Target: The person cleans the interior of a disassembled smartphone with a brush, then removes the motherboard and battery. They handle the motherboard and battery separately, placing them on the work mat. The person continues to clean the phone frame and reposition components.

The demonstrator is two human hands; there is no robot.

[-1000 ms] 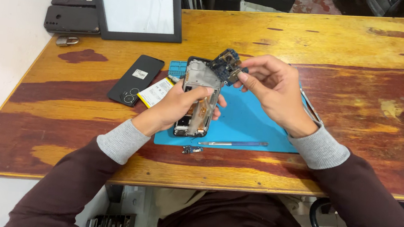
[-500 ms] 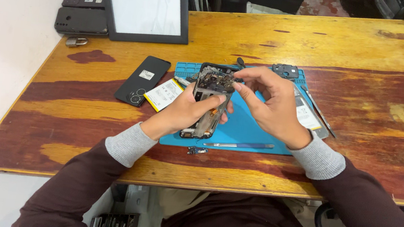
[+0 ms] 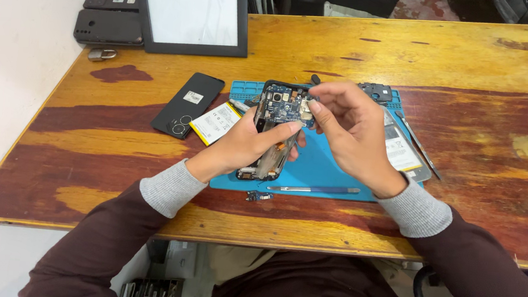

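Over the blue work mat [image 3: 332, 167], near the middle of the frame, the left hand [image 3: 248, 144] holds an opened phone [image 3: 276, 127] from below, fingers closed around its lower half, so that the exposed inside faces up toward the camera. The phone is lifted and tilted, its bottom end close to the mat. The right hand [image 3: 348, 130] is closed narrow at the upper right corner of the phone, thumb and fingertips pinched on a small part of the blue circuit board [image 3: 283, 105]; I cannot tell exactly which piece is pinched.

To do this step well, I think the left hand should keep the frame firm and quiet, and the pinching fingers should move slowly and straight, without twisting, because the thin cables and connectors inside can tear easily. Keeping the phone low over the mat seems wise, so a small screw or part that drops would land on the mat and not on the wooden table [image 3: 475, 65].

A thin blue tool [image 3: 314, 188] lies at the lower edge of the mat, and a small loose component [image 3: 259, 196] lies just below it on the table. Left of the mat are a black back cover [image 3: 187, 103] and a battery [image 3: 215, 122]. Tweezers [image 3: 418, 144] lie at the right edge of the mat
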